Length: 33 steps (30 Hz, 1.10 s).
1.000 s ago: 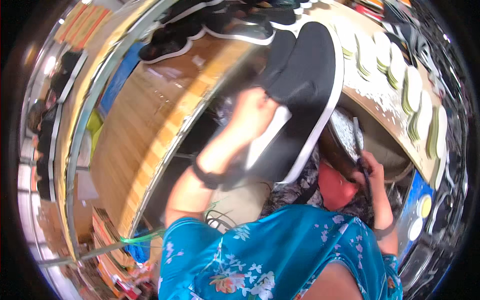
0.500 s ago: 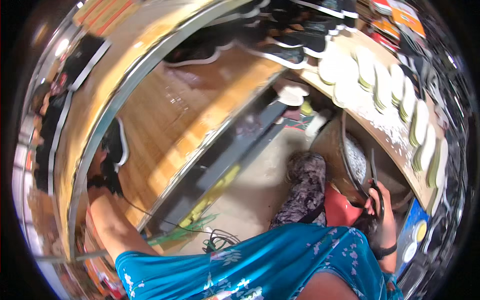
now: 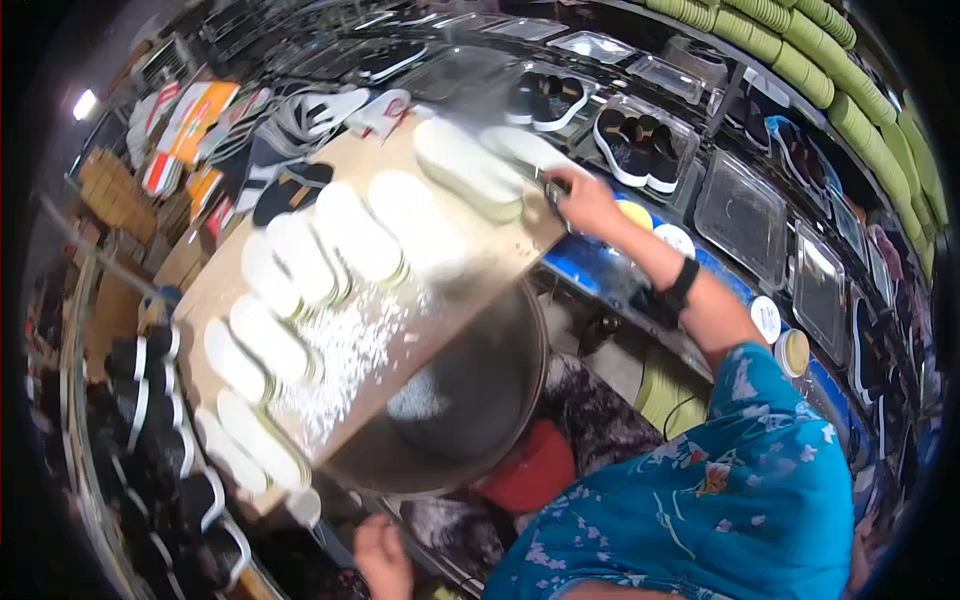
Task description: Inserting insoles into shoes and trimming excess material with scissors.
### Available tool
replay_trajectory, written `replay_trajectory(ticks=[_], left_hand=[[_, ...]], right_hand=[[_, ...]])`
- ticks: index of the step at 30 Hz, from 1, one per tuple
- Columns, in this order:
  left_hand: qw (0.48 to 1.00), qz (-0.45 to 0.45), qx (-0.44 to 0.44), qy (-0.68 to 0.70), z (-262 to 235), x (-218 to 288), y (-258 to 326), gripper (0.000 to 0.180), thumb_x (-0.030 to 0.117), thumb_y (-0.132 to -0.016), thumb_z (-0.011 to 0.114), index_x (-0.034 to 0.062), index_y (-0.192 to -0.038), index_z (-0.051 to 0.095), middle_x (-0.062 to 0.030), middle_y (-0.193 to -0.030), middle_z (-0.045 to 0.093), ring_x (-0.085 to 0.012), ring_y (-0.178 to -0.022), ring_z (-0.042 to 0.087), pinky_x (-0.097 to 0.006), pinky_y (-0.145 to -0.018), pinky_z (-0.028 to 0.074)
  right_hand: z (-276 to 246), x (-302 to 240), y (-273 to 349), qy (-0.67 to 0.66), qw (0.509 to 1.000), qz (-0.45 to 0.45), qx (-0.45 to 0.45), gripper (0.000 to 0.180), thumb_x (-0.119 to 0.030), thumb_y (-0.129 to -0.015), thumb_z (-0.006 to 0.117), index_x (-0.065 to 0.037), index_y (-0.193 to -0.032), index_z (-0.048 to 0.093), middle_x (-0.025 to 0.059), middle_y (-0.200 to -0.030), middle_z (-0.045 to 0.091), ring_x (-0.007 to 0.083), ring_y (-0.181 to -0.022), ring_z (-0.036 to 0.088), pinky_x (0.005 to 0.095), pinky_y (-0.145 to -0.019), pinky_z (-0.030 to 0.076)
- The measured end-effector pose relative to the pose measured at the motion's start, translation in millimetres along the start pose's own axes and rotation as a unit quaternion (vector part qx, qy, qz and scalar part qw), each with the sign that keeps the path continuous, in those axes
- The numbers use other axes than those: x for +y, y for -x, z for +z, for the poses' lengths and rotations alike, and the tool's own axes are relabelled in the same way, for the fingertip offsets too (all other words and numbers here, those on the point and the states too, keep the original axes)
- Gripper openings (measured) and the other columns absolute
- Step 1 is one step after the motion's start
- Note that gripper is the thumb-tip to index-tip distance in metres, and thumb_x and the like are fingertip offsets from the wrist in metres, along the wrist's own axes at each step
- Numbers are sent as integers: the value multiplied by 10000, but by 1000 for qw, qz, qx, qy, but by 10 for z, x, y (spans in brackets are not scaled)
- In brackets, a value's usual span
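My right hand (image 3: 583, 203), with a black band on its wrist, reaches to the far end of a wooden board (image 3: 515, 250). It is closed on a small dark tool (image 3: 552, 187). It is next to the nearest white shoe soles (image 3: 470, 170). Many such soles lie in overlapping rows along the board, and loose white powder (image 3: 345, 355) is spread over its middle. A large metal bowl (image 3: 470, 400) sits beneath the board's near edge. My left hand (image 3: 383, 557) is low in the picture below the bowl; its fingers are hidden.
Black shoes sit in clear plastic trays (image 3: 640, 140) behind the board. Round tins (image 3: 770, 320) stand on a blue surface beside my right arm. Stacked green soles (image 3: 850, 100) line the upper right. More black shoes (image 3: 150, 400) stand at the left. A red object (image 3: 530, 470) lies under the bowl.
The view has swung round to the sole-covered board. My right hand moved from beside the metal bowl out to the board's far end. My left arm dropped low, away from the black shoe it held.
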State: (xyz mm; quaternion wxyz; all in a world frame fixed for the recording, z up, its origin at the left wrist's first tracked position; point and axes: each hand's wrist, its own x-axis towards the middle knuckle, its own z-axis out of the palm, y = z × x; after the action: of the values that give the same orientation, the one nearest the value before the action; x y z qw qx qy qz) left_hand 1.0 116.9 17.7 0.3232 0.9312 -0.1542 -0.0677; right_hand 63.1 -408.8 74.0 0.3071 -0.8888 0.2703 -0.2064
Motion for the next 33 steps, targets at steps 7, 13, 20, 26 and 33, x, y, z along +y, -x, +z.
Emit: replay_trajectory(ticks=[7, 13, 20, 26, 33], left_hand=[[966, 166, -77, -181, 1116, 185, -605, 144, 196, -818, 540, 83, -870, 613, -126, -748, 572, -300, -656, 558, -412, -585, 442], [959, 150, -93, -222, 1176, -32, -534, 163, 156, -779, 531, 83, -899, 613, -127, -702, 553, -320, -589, 534, -429, -530, 418], [963, 156, -89, -202, 1231, -56, -514, 181, 146, -772, 523, 84, -919, 608, -121, -702, 547, -321, -599, 530, -432, -534, 416], [973, 118, -85, -180, 1131, 188, -595, 161, 136, -799, 539, 31, -908, 591, -163, -836, 574, -295, -748, 566, -397, -663, 443], [864, -56, 46, 498, 679, 965, -652, 464, 291, -908, 475, 75, -1294, 335, -42, -1125, 517, -167, -975, 509, -309, -744, 460]], right_hand=[[-8, 666, -2391, 255, 962, -14, 100, 545, -156, -759, 495, -91, -1277, 339, 204, -972, 613, 368, -890, 592, 432, -761, 461], [686, 1003, -3312, 294, 950, -86, 56, 630, -115, -712, 513, -142, -1310, 315, 193, -998, 606, 354, -929, 580, 426, -780, 457], [31, 781, -3022, 62, 958, -13, 279, 528, -243, -654, 601, -86, -1151, 511, 230, -983, 611, 366, -932, 591, 394, -830, 461], [-713, -157, -1515, -167, 927, -118, 315, 509, -172, -629, 696, -62, -1096, 527, 148, -923, 634, 249, -837, 625, 319, -743, 490], [-154, -1186, 1032, -46, 903, -423, -56, 495, -158, -690, 634, -135, -1165, 497, 51, -693, 584, 188, -524, 585, 312, -403, 449]])
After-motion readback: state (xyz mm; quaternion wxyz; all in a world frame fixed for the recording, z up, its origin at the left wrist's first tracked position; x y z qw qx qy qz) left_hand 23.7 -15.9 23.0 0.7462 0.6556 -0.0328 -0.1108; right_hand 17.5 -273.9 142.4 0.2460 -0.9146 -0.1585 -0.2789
